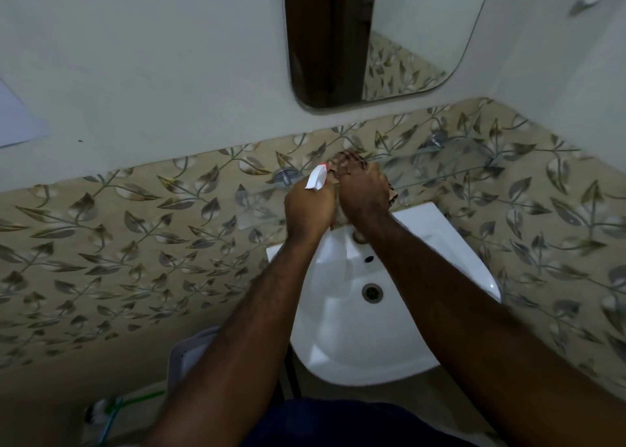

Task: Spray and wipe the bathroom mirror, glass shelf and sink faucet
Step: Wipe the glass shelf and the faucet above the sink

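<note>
My left hand grips a spray bottle; only its white head with a red tip shows above my fist. Beside it, my right hand presses a brown patterned cloth against the clear glass shelf, which spans the tiled wall on chrome brackets. The two hands touch above the back of the white sink. The faucet is mostly hidden under my right wrist; only its base shows. The mirror hangs on the wall above the shelf.
Leaf-patterned tiles cover the wall behind the sink. The sink drain and overflow hole lie in the basin. A white container stands on the floor to the left of the sink, with a green hose near it.
</note>
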